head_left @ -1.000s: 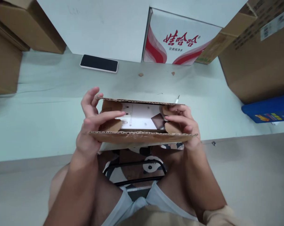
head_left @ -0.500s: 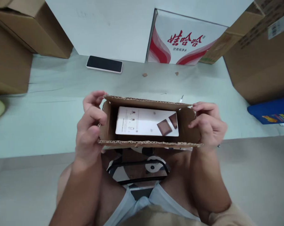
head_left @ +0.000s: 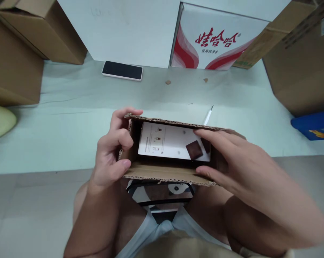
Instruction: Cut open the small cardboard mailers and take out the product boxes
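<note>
A cardboard box (head_left: 162, 171) with rough-cut edges and an open top lies between my hands at the table's near edge. Inside it sits a white printed carton (head_left: 172, 141) with pictures of brown squares. My left hand (head_left: 113, 145) grips the left end of the cardboard box, its fingers bent around the rim. Over the right end, my right hand (head_left: 237, 157) reaches into the opening with thumb and fingers apart. Its fingertips are at the right part of the white carton; whether they touch it I cannot tell.
Behind the cardboard box lies a white pen-like cutter (head_left: 208, 116). A phone (head_left: 122, 70), two small cardboard scraps and a white box with red lettering (head_left: 212, 43) are farther back. Brown boxes (head_left: 62, 36) stand at both sides. A blue package (head_left: 312, 123) is at the right.
My right hand has let go of the box's right end and moved in over the opening, fingers spread. My left hand still holds the left end. The view has shifted slightly.
</note>
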